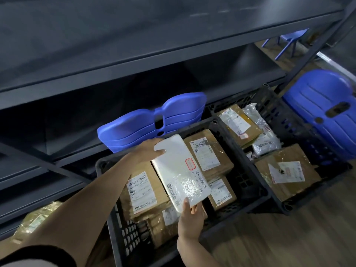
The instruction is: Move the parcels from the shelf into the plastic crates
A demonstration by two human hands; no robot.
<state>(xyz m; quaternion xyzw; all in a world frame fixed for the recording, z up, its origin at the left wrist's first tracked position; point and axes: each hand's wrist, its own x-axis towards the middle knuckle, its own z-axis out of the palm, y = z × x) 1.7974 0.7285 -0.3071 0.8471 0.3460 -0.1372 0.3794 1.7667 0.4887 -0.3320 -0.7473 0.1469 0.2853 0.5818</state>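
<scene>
A white plastic mailer parcel [178, 170] with a red stamp and barcode is held over the near black plastic crate [250, 191]. My left hand [147, 151] grips its far end and my right hand [190, 218] grips its near end. Brown cardboard parcels with white labels lie in that crate, one to the left [142, 193] and one to the right [210, 153] of the mailer. A second black crate [285, 112] to the right holds a brown box [287, 176] and silver bags [265, 143]. A taped brown parcel [36, 220] lies on the low shelf at bottom left.
The dark grey metal shelving [134, 60] fills the upper left, its upper levels bare. Stacked blue plastic chairs [154, 120] stand behind the near crate, another blue chair [323, 110] stands at the right and a small one [289, 41] farther back. The floor [289, 237] is wood.
</scene>
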